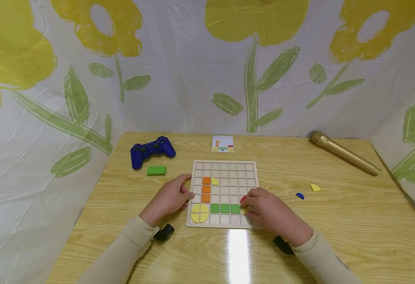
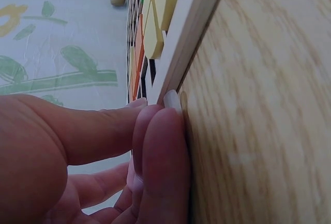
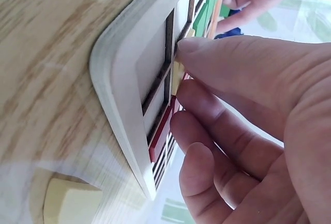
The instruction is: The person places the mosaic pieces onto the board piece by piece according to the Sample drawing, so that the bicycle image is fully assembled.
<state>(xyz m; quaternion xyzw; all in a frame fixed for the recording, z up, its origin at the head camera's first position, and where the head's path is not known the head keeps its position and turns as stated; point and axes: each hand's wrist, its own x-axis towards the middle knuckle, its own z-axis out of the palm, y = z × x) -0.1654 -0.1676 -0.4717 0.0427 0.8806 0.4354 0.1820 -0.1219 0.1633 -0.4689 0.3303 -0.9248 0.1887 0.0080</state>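
Note:
A wooden grid board (image 1: 225, 226) lies in the middle of the table. My left hand (image 1: 172, 195) holds its left edge between thumb and fingers, seen close in the left wrist view. Near the board's lower right, my right hand (image 1: 269, 207) pinches a small yellow piece (image 3: 178, 76) against the grid, partly hidden by the fingers. Red pieces (image 3: 161, 137) sit in the cells beside it. Also on the board are orange squares (image 1: 206, 189) in a column, green squares (image 1: 225, 208) in a row, a yellow quarter-circle (image 1: 215, 181) and several yellow quarters forming a circle (image 1: 195, 217).
To the right lie a blue half-circle (image 1: 300, 195) and a loose yellow quarter-circle (image 1: 315, 187). Behind them is a gold microphone (image 1: 345, 154). A pattern card (image 1: 223, 144) lies beyond the board. At the left are a blue game controller (image 1: 153, 149) and a green block (image 1: 156, 170).

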